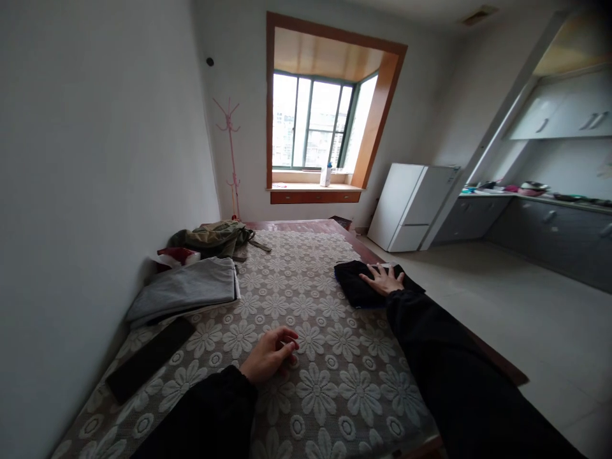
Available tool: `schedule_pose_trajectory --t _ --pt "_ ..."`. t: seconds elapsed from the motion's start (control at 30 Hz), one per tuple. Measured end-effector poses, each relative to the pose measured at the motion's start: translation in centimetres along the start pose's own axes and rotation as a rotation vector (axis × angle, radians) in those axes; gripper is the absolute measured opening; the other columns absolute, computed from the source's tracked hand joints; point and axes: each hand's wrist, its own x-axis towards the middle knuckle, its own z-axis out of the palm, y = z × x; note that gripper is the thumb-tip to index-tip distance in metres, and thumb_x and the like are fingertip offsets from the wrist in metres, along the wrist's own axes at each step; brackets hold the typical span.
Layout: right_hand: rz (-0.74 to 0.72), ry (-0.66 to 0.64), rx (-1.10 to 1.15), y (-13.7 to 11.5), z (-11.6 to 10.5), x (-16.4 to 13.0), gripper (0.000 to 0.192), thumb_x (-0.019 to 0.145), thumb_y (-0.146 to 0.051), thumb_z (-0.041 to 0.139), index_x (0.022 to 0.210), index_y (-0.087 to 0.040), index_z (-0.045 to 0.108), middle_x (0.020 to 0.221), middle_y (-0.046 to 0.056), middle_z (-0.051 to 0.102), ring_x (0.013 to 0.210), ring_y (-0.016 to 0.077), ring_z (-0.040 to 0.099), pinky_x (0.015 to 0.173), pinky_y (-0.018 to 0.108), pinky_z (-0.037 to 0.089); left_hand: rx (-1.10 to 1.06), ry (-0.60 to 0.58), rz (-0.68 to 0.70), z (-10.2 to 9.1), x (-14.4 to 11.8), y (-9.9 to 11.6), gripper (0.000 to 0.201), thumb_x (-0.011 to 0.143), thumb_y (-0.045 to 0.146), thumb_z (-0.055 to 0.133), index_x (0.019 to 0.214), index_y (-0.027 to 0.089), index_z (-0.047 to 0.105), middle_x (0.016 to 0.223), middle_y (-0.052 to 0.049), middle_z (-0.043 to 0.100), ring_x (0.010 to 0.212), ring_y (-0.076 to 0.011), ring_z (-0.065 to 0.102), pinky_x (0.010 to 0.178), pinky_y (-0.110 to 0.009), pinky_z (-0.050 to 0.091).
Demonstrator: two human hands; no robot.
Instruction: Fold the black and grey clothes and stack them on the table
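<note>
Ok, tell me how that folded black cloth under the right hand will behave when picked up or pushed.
The folded black cloth is probably floppy, since it lies low and slack. Lifted by one edge, it would likely unfold; no fastening shows. Pushed, it may drag or bunch, as the tablecloth looks textured.

Pretty clearly somebody's home, one open room with a kitchen area off to the right: grey base cabinets (554, 226), white wall cabinets (557, 115) and a white fridge (406, 207). Far side's got a wood-framed bay window (325, 121) and a pink coat rack (232, 150), plus there's a flowery tablecloth (299, 296) up near.
</note>
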Motion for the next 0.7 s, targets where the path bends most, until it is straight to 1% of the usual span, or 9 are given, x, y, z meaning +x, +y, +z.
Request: schedule_pose_trajectory --t 0.1,0.17,0.2,0.27,0.33,0.4,0.5,0.57,0.7 --pt "0.002 -0.021 -0.029 0.3 0.3 0.7 0.087 0.091 -0.079 0.033 0.163 -0.03 0.037 0.175 0.011 0.022 0.158 0.0521 0.008 0.119 0.081 0.004 0.0 0.012 -0.001 0.1 0.0 0.0 0.045 0.083 0.054 0.071 0.114 0.022 0.065 0.11 -0.009 0.07 0.079 -0.0176 0.069 0.052 -0.023 0.053" --pt "-0.025 -0.014 -0.075 -0.3 0.2 0.8 0.082 0.093 -0.074 0.036 0.161 -0.028 0.041 0.173 0.011 0.026 0.157 0.0528 0.011 0.119 0.081 0.0 -0.001 0.015 -0.009 0.1 -0.1 0.2 0.043 0.084 0.052 0.071 0.114 0.022 0.065 0.109 -0.009 0.07 0.079 -0.0172 0.069 0.052 -0.023 0.053" --pt "-0.063 -0.004 -0.094 -0.9 0.2 0.6 0.078 0.095 -0.069 0.036 0.161 -0.028 0.041 0.173 0.011 0.027 0.157 0.0518 0.013 0.12 0.08 -0.002 -0.002 0.012 -0.013 0.1 -0.1 0.3 0.042 0.084 0.05 0.071 0.114 0.022 0.065 0.109 -0.009 0.07 0.079 -0.0172 0.069 0.052 -0.023 0.054" --pt "-0.165 0.012 -0.095 -2.3 0.5 0.1 0.071 0.099 -0.059 0.033 0.164 -0.03 0.035 0.174 0.008 0.024 0.159 0.0468 0.014 0.122 0.077 -0.001 -0.003 0.007 -0.019 0.2 -0.2 0.4 0.041 0.084 0.049 0.07 0.114 0.021 0.065 0.109 -0.009 0.07 0.08 -0.0175 0.069 0.052 -0.023 0.054" --pt "-0.239 -0.008 -0.061 -3.8 1.2 -0.7 0.068 0.101 -0.054 0.028 0.167 -0.033 0.025 0.176 0.004 0.017 0.16 0.0418 0.014 0.124 0.074 0.005 -0.004 0.008 -0.018 0.2 -0.2 0.5 0.041 0.085 0.049 0.07 0.114 0.021 0.065 0.109 -0.009 0.07 0.08 -0.0181 0.069 0.053 -0.024 0.055" --pt "-0.236 -0.045 -0.04 -4.8 1.9 -1.2 0.069 0.102 -0.056 0.025 0.168 -0.035 0.019 0.177 0.001 0.012 0.16 0.0408 0.014 0.125 0.071 0.008 -0.002 0.01 -0.012 0.2 -0.3 0.5 0.043 0.084 0.051 0.071 0.114 0.021 0.065 0.109 -0.009 0.07 0.081 -0.0187 0.069 0.053 -0.025 0.055" --pt "-0.216 -0.075 -0.034 -5.2 2.3 -1.1 0.072 0.101 -0.062 0.024 0.168 -0.035 0.017 0.178 0.001 0.009 0.161 0.0416 0.012 0.126 0.071 0.007 -0.001 0.023 -0.006 0.3 -0.3 0.5 0.044 0.083 0.052 0.072 0.114 0.022 0.066 0.11 -0.009 0.071 0.081 -0.0187 0.07 0.053 -0.024 0.055" --pt "-0.216 -0.097 -0.029 -5.0 2.0 -0.8 0.073 0.101 -0.064 0.024 0.168 -0.036 0.017 0.178 0.001 0.009 0.161 0.0409 0.011 0.126 0.07 0.007 -0.004 0.041 0.005 0.4 -0.3 0.6 0.042 0.084 0.051 0.071 0.113 0.021 0.066 0.109 -0.009 0.072 0.08 -0.018 0.07 0.052 -0.024 0.054" --pt "-0.197 -0.14 -0.03 -5.3 1.3 -0.3 0.072 0.1 -0.064 0.027 0.167 -0.036 0.022 0.177 0.003 0.015 0.16 0.0419 0.016 0.124 0.074 0.013 0.017 0.107 0.055 0.5 -0.2 0.9 0.033 0.086 0.045 0.067 0.107 0.019 0.068 0.101 -0.009 0.074 0.074 -0.0167 0.068 0.052 -0.024 0.054"
